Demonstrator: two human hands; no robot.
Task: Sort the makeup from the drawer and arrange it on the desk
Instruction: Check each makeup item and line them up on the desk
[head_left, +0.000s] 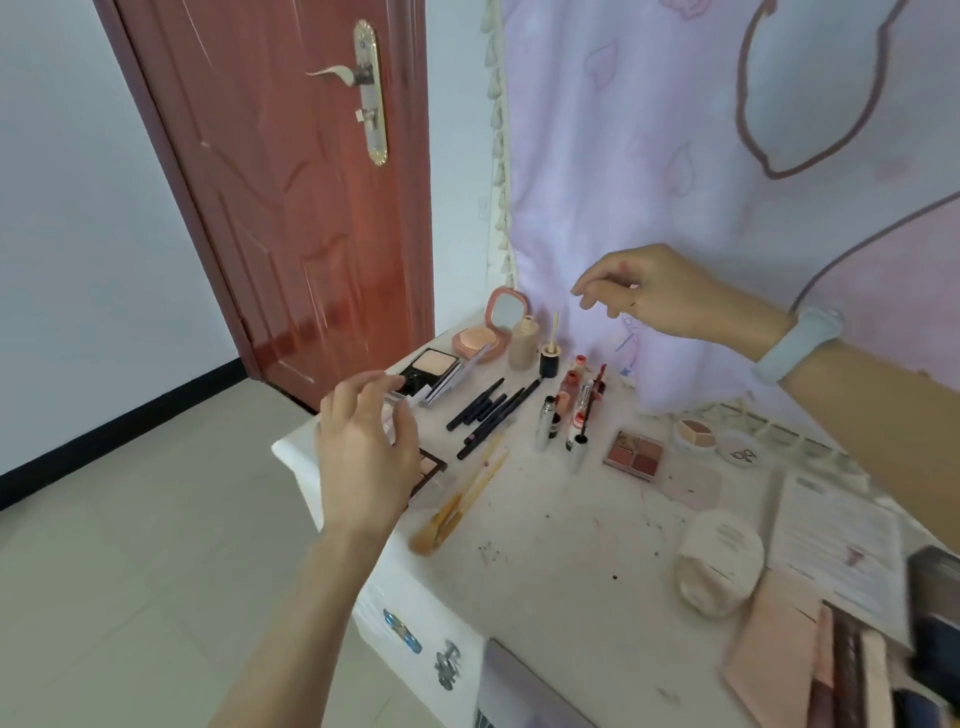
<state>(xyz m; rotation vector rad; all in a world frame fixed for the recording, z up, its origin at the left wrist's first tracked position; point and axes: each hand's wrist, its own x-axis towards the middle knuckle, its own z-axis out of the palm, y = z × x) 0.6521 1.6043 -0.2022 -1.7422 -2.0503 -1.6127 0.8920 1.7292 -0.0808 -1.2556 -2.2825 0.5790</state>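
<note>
White desk held makeup in rows, black pencils beside tubes, pink compact stood open at back, left hand hovered with fingers spread, right hand loosely curled, holding nothing

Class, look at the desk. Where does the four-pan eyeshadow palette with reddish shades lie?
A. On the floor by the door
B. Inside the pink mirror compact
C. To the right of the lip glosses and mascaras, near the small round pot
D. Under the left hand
C: the four-pan eyeshadow palette lies flat on the desk, right of the lip glosses and mascaras and just left of the small round pot.
</note>
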